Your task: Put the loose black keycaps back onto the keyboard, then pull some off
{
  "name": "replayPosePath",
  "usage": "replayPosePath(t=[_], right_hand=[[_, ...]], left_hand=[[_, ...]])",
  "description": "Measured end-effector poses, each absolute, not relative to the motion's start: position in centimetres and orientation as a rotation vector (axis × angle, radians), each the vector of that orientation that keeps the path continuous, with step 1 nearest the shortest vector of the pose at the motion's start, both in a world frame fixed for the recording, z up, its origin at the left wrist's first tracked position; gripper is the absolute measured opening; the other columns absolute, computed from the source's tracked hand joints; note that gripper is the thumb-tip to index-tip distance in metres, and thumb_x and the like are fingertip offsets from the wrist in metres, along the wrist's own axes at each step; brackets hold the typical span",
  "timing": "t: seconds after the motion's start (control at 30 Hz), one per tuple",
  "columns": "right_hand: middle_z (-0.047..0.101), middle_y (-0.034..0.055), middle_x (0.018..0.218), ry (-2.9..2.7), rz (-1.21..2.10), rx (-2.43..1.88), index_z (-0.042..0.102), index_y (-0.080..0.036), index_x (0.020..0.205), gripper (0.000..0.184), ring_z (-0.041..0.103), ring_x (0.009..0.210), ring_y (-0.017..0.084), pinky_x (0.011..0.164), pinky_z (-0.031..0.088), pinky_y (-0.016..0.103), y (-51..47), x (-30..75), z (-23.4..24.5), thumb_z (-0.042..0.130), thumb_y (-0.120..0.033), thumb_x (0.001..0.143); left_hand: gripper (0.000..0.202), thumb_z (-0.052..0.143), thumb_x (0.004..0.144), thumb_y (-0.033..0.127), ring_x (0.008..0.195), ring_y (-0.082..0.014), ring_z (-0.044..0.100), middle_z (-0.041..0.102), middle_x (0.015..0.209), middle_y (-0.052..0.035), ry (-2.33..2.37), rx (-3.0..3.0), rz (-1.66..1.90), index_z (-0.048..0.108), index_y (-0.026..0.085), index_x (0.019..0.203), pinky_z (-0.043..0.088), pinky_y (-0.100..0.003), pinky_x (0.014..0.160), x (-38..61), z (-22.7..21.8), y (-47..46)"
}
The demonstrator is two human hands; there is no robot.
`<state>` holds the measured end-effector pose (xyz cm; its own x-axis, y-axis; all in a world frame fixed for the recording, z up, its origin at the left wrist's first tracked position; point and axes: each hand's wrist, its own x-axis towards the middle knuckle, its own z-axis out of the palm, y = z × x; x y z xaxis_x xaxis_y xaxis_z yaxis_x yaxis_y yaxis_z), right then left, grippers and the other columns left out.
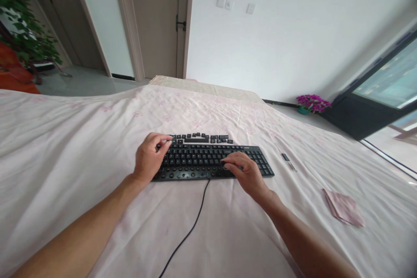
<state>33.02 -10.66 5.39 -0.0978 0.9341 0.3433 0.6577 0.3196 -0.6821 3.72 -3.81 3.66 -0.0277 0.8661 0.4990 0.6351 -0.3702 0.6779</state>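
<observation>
A black keyboard (pixel 195 158) lies on the bed, its two nearest rows mostly without keycaps, so the round switch stems show. Loose black keycaps (pixel 189 136) and a long spacebar (pixel 196 140) are laid out just beyond its far edge. My left hand (pixel 150 154) is at the keyboard's left end, thumb and forefinger pinched beside the loose keycaps; whatever is between them is too small to make out. Over the right part of the keys, my right hand (pixel 243 169) pinches a small dark keycap between thumb and forefinger.
A black cable (pixel 195 223) runs from the keyboard toward me. To the right lie a small wire tool with a dark handle (pixel 286 157) and a folded pink cloth (pixel 343 208). The pale floral sheet (pixel 97 139) is wrinkled. Flowers (pixel 312 103) stand on the floor beyond.
</observation>
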Motion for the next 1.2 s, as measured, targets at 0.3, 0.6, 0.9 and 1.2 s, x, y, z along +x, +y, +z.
replayPosePath(t=[0.3, 0.6, 0.9, 1.2], right_hand=[[0.071, 0.0035, 0.075, -1.199, 1.367, -1.146, 0.076, -0.018, 0.086, 0.026, 0.062, 0.067, 0.014, 0.062, 0.048, 0.027, -11.3, 26.9, 6.4, 0.074, -0.041, 0.072], [0.070, 0.0026, 0.069, -1.063, 1.433, -1.093, 0.075, -0.017, 0.083, 0.025, 0.060, 0.062, 0.012, 0.058, 0.046, 0.024, -10.8, 25.9, 5.4, 0.077, -0.037, 0.069], [0.066, 0.0001, 0.069, -1.345, 0.892, -1.176, 0.071, -0.021, 0.080, 0.008, 0.061, 0.064, 0.013, 0.058, 0.049, 0.025, -10.2, 25.8, 4.6, 0.071, -0.026, 0.075], [0.068, 0.0033, 0.091, -1.907, 0.282, -1.051, 0.070, -0.025, 0.105, 0.025, 0.064, 0.080, 0.013, 0.072, 0.051, 0.025, -10.7, 26.5, 5.3, 0.053, -0.015, 0.090]], left_hand=[[0.011, 0.066, 0.082, 0.025, 0.068, -0.0112, 0.059, 0.064, 0.088, -0.0038, 0.876, 2.037, 1.351, 0.068, 0.023, 0.092, 0.049, -0.025, 0.061, 9.1, 5.0, -8.3], [0.012, 0.064, 0.082, 0.015, 0.082, -0.0137, 0.063, 0.067, 0.087, -0.0042, 0.817, 2.148, 1.447, 0.069, 0.020, 0.091, 0.051, -0.026, 0.073, 8.5, 4.9, -7.9], [0.013, 0.068, 0.079, 0.027, 0.077, -0.0159, 0.067, 0.073, 0.087, -0.0050, 1.054, 1.701, 1.238, 0.072, 0.018, 0.088, 0.053, -0.025, 0.072, 9.1, 4.3, -8.3], [0.028, 0.081, 0.064, 0.031, 0.067, -0.0127, 0.063, 0.068, 0.073, -0.0015, 0.958, 1.143, 1.042, 0.064, 0.014, 0.080, 0.051, -0.024, 0.067, 9.3, 3.9, -7.6]])
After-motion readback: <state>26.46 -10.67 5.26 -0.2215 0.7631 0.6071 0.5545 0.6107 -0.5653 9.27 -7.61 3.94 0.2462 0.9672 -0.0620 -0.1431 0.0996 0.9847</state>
